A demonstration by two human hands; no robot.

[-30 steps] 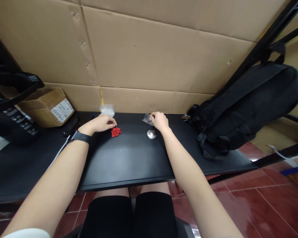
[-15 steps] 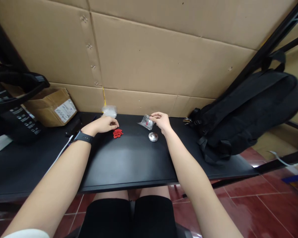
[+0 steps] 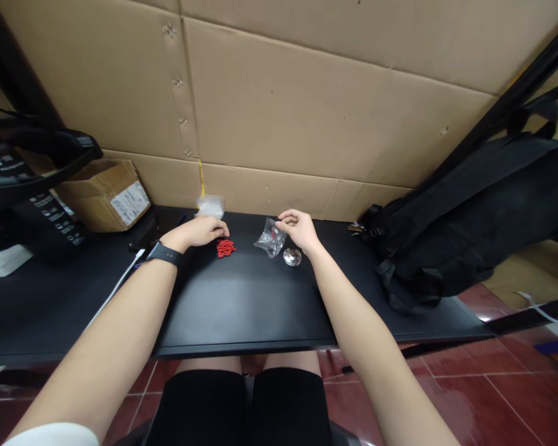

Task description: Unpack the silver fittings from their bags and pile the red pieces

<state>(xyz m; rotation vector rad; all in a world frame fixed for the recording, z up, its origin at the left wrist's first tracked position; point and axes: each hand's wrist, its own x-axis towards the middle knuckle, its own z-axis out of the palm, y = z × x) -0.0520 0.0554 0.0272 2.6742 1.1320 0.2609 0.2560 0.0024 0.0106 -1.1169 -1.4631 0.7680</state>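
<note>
My right hand (image 3: 299, 229) pinches the upper edge of a small clear plastic bag (image 3: 270, 240), which has something red and shiny inside that I cannot make out. Just below that hand, a round, shiny metal disc-shaped piece (image 3: 292, 257) lies on the black tabletop. My left hand (image 3: 208, 231) rests with curled fingers beside a small heap of thin red pieces (image 3: 225, 248). Its fingertips are pressed together and partly hidden, so whether they hold anything is unclear. Behind the left hand lies a clear plastic packet (image 3: 211, 206) with pale contents.
An open cardboard box (image 3: 105, 197) and a black bag with white print (image 3: 37, 204) stand at the left. A black backpack (image 3: 469, 217) leans at the right, with small metal keys (image 3: 356, 227) near it. A cardboard wall (image 3: 297, 111) closes off the back of the table (image 3: 246, 310).
The clear bag has swung lower and spread out more in my right hand. My left hand stays by the red heap. The whole view has shifted slightly.
</note>
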